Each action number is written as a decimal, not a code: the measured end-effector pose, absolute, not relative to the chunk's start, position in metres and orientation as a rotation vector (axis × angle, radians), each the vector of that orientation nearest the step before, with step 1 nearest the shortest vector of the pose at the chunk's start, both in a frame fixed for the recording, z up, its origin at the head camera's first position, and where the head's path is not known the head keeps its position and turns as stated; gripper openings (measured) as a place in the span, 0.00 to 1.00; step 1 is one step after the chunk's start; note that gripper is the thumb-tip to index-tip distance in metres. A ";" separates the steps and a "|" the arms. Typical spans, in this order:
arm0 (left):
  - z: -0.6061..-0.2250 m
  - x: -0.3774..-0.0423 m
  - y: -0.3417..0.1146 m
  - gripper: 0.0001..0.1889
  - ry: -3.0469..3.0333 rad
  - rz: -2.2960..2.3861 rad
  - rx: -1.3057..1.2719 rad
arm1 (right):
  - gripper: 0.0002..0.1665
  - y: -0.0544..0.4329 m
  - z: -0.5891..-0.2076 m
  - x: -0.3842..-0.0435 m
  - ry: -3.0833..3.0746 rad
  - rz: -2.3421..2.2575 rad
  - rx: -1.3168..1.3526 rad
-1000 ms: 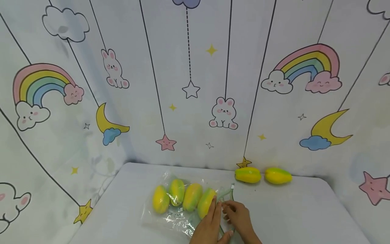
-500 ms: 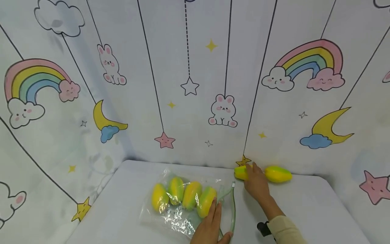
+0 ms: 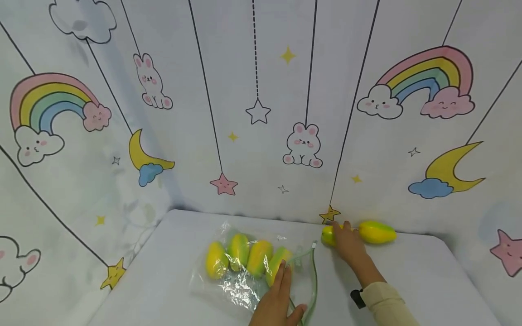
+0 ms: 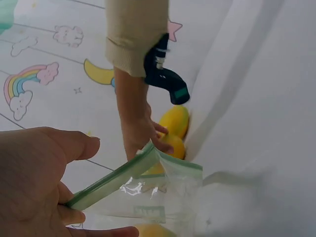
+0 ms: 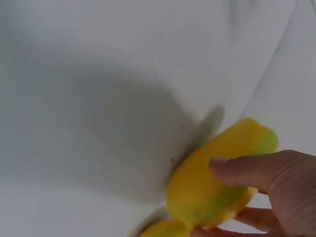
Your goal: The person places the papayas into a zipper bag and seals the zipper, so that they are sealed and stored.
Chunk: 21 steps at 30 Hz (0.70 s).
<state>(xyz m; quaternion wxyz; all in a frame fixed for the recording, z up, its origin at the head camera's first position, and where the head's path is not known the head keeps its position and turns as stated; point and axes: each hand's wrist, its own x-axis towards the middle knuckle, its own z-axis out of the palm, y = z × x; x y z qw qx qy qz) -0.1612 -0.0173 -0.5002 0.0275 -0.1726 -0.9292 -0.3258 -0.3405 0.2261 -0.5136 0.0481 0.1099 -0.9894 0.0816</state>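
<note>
A clear zip bag (image 3: 228, 296) with a green zip edge lies on the white table, with several yellow-green papayas (image 3: 217, 260) inside. My left hand (image 3: 275, 296) rests on the bag by its mouth, fingers extended over the plastic and thumb spread apart. In the left wrist view the green zip edge (image 4: 116, 180) stands raised beside the left fingers. Near the table's back edge, my right hand (image 3: 348, 244) grips a loose papaya (image 5: 212, 173), thumb on its near side and fingertips beneath it. Another loose papaya (image 3: 377, 232) lies just right of that hand.
Behind the table (image 3: 424, 280) rises a white wall cloth (image 3: 228, 90) printed with rainbows, moons, rabbits and stars. A dark camera mount (image 3: 358, 299) sits at the right wrist, by the beige sleeve (image 3: 387, 303).
My right hand has left the bag's mouth, reached back to the left one of the two loose papayas and now grips it. My left hand stays on the bag.
</note>
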 end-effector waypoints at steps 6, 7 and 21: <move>-0.502 -0.156 -0.022 0.45 -2.939 -0.989 -0.505 | 0.32 0.215 -0.522 -0.331 -3.010 0.309 0.336; -0.503 -0.155 -0.022 0.45 -2.959 -0.986 -0.506 | 0.32 0.213 -0.525 -0.328 -3.005 0.325 0.351; -0.478 -0.158 -0.019 0.45 -2.976 -0.894 -0.589 | 0.48 0.240 -0.495 -0.278 -2.881 1.182 0.346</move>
